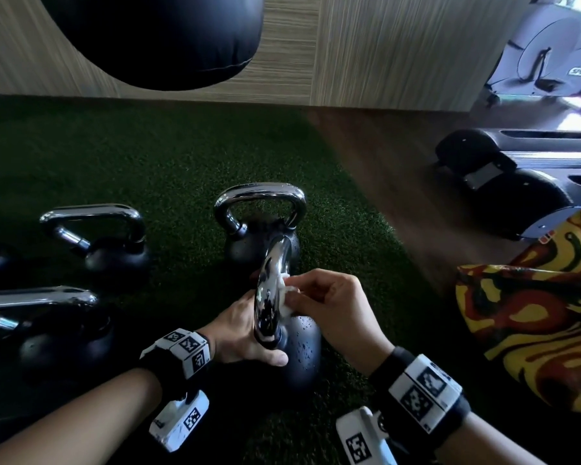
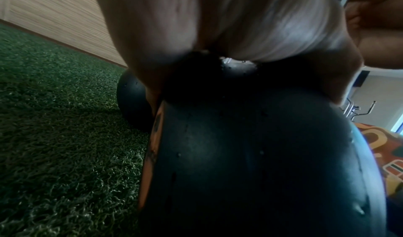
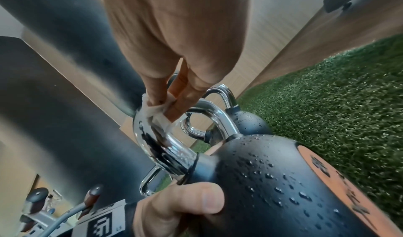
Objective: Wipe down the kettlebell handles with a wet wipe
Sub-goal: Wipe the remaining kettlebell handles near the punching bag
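The nearest kettlebell (image 1: 302, 350) is black, beaded with water drops, and stands on green turf with its chrome handle (image 1: 270, 290) rising towards me. My left hand (image 1: 249, 333) grips it where the handle meets the body, thumb (image 3: 196, 204) pressed on the black body (image 3: 272, 180). My right hand (image 1: 299, 297) pinches a small white wet wipe (image 1: 287, 293) against the upper right side of the handle. In the right wrist view the wipe (image 3: 157, 115) is wrapped over the handle's curve (image 3: 157, 140). The left wrist view shows only my palm (image 2: 196, 25) over the body (image 2: 250, 154).
Another kettlebell (image 1: 259, 226) stands just behind, one (image 1: 98, 236) to the left, one (image 1: 47, 323) at the near left. A black punching bag (image 1: 158, 38) hangs above the turf. Dark machine bases (image 1: 517, 182) and an exercise bike (image 1: 550, 52) stand right. Patterned cloth (image 1: 534, 313) lies beside my right arm.
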Available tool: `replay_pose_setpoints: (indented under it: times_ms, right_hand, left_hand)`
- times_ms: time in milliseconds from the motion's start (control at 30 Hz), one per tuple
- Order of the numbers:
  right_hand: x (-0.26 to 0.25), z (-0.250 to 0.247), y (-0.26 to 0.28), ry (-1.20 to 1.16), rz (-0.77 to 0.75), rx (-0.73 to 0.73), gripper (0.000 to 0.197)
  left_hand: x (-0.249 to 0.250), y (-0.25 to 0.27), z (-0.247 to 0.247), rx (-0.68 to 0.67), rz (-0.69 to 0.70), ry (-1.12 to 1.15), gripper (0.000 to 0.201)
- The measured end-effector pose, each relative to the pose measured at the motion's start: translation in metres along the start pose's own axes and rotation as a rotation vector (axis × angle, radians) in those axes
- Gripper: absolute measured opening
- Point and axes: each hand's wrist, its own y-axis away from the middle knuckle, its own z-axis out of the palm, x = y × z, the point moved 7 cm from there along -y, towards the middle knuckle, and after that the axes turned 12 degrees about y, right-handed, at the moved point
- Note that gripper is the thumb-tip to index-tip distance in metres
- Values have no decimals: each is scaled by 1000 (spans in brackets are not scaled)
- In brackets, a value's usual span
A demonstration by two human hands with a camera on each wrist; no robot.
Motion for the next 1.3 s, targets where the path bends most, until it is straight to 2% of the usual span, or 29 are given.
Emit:
replay_pose_setpoints:
  times_ms: [133, 267, 333, 400, 467, 533, 633, 667, 733, 800, 867, 900, 933, 1000, 1067, 1167, 1300]
  right_hand:
    - [11, 4, 13, 13, 24, 14, 21]
    - [31, 13, 20, 261, 30, -48, 20]
    - [33, 12, 17, 324, 33, -100, 17]
    - [28, 7, 12, 273, 29, -96, 17]
    - [26, 7, 3, 129, 89, -109, 18]
    - [26, 15, -3, 132, 137, -206, 11]
    - [24, 30, -7, 417, 35, -324, 32]
    - [24, 32, -7, 478, 21, -334, 32]
    - [26, 34, -7, 447, 41, -347, 29]
    - [25, 36, -5, 235, 80, -378, 19]
    - [31, 35, -5, 21, 166, -412, 33]
    - [33, 36, -6, 5, 181, -441, 36]
    - [33, 36, -8, 57, 160, -472, 35]
    - [31, 38, -8, 333, 32, -525, 25]
    - [28, 40, -7, 495, -45, -554, 19]
    - [25, 37, -7, 308, 14, -629, 22]
    - [25, 33, 4, -88, 118, -706, 37]
  left_hand:
    - [-3, 0, -1, 46, -6, 10, 80]
    - [-10, 1, 0, 25, -109, -16, 61]
    - [-9, 2, 1, 8, -118, -22, 61]
    - [-5, 2, 2, 17, -105, -30, 73]
    - [-3, 2, 1, 52, -96, 7, 93]
    - [1, 2, 2, 54, -60, -9, 96]
    - [2, 2, 5, 20, -55, -81, 101]
    - [2, 2, 5, 12, -63, -86, 100]
    - [2, 3, 5, 19, -76, -55, 92]
    - [1, 5, 5, 44, -73, -26, 84]
    - [-3, 7, 5, 53, -72, -17, 86]
    - [-3, 7, 5, 49, -80, -10, 84]
    - [0, 8, 5, 41, -81, -16, 79]
    - [7, 9, 8, 13, -68, -61, 70]
    - [12, 10, 9, 18, -44, -77, 70]
    - [14, 16, 6, 48, -22, 6, 84]
    - [10, 22, 10, 30, -17, -12, 74]
